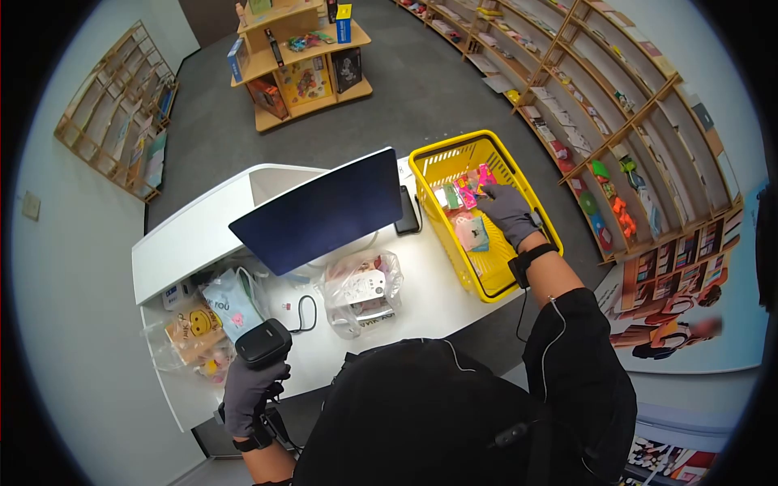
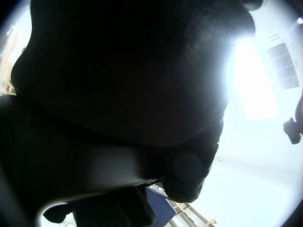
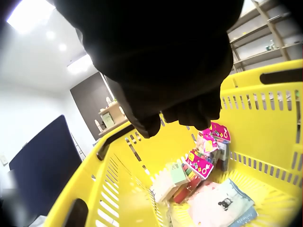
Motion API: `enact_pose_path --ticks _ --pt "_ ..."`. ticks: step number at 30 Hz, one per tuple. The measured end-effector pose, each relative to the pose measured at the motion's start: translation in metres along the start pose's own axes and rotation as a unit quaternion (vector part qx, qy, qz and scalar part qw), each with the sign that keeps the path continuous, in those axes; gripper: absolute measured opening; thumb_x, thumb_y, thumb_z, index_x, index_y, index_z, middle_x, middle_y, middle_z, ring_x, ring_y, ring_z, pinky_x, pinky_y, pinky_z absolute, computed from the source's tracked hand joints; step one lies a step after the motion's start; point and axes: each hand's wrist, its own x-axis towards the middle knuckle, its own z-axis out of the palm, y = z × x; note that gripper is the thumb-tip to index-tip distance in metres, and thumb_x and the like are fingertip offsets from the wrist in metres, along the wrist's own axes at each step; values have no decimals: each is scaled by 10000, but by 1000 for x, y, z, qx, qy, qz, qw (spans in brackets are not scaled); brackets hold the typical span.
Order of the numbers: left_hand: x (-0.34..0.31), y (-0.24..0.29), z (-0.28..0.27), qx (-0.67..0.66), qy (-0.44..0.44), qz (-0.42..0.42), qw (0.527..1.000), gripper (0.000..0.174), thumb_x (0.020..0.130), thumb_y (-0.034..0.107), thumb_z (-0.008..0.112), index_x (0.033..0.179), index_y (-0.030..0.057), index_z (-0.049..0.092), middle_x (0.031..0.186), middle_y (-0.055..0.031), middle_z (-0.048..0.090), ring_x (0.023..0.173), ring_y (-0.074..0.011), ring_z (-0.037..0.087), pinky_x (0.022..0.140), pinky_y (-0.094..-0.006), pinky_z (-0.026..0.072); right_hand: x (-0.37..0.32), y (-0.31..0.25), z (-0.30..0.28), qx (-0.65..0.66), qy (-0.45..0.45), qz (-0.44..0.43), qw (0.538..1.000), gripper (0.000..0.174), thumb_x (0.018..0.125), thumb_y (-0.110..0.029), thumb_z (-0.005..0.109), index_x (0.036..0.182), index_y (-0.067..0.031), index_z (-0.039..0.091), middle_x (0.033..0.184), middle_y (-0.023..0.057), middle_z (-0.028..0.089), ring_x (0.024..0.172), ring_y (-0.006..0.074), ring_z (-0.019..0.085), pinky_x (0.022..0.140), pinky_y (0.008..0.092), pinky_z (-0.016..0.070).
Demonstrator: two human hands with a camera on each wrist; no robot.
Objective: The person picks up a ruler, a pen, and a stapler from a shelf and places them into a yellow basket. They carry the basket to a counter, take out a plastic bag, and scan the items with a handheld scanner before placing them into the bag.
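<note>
My gloved left hand [image 1: 247,397] grips a black handheld barcode scanner [image 1: 263,343] above the left end of the white counter [image 1: 421,279]. The left wrist view is mostly filled by the dark glove and scanner. Reaching down into a yellow shopping basket [image 1: 423,172], my gloved right hand [image 1: 509,215] has its fingertips right at some bright pink packets [image 3: 200,164]. Beside these in the basket lie a pale green box [image 3: 179,174] and a clear-wrapped pink and blue pack with a small black cartoon figure [image 3: 227,203]. The palm side of the right hand is hidden.
A monitor [image 1: 320,212] stands on the counter, with a black phone-like device [image 1: 408,212] next to it. A clear plastic bag [image 1: 361,292] holds a white item. More printed bags [image 1: 231,304] lie at the left. Shelves [image 1: 567,121] line the right wall.
</note>
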Motion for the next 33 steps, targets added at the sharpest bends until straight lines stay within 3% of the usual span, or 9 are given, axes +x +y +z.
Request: enact_pose_path --ticks 4,6,9,11,14,19,23,26,33 --pt "1 4 6 -5 3 0 1000 386 838 137 853 1206 52 771 928 -39 771 795 -120 742 624 -279 546 20 11 42 -71 -72 -19 995 639 816 -488 805 1309 -82 779 1251 224 764 1150 378 738 1016 448 575" --pt "0 8 9 -7 5 -2 1000 383 836 134 853 1201 52 772 926 -36 768 793 -121 739 626 -281 544 29 -5 59 -99 -192 25 976 660 804 -500 813 1325 -96 774 1308 227 746 1203 380 724 1047 433 565" --pt "-4 17 10 4 27 -23 999 387 798 104 834 1176 61 762 913 -17 731 678 -84 640 556 -259 502 44 -24 74 -109 -211 71 969 676 802 -521 826 1324 -95 777 1319 221 748 1224 365 726 1055 429 563" --pt "-7 23 11 5 32 -30 999 384 802 108 834 1175 58 763 922 -23 739 683 -88 648 559 -261 506 51 -38 76 -111 -221 94 964 684 801 -532 832 1324 -95 779 1325 219 750 1234 357 727 1059 427 562" --pt "-11 28 9 1 39 -45 998 377 808 116 835 1173 51 766 938 -34 753 692 -95 665 565 -266 515 58 -56 70 -185 -257 158 935 625 900 -501 786 1362 -80 758 1375 197 744 1296 320 716 1083 442 561" --pt "-13 26 9 0 58 -45 997 373 813 110 837 1173 42 768 949 -41 765 723 -106 696 576 -274 527 73 -12 122 -197 -221 163 941 444 981 -375 699 1298 -78 795 1318 188 773 1239 327 750 1023 451 596" --pt "-6 25 13 -9 46 -41 998 375 816 102 837 1179 42 766 947 -35 763 737 -109 704 582 -272 531 84 2 126 -198 -184 180 946 356 1018 -279 630 1248 -87 821 1282 187 788 1188 336 772 989 445 613" --pt "-2 27 14 -12 35 -34 999 373 817 95 835 1179 41 764 941 -29 759 737 -107 701 583 -269 531 86 11 123 -184 -196 199 943 510 883 -414 813 1268 -79 806 1321 215 762 1210 347 757 1017 460 603" --pt "-2 21 4 8 23 -32 999 395 809 94 839 1193 50 756 946 -24 745 735 -99 691 586 -265 534 52 27 96 -192 -222 166 941 533 831 -422 846 1229 -69 809 1267 217 776 1180 377 756 1004 444 599"
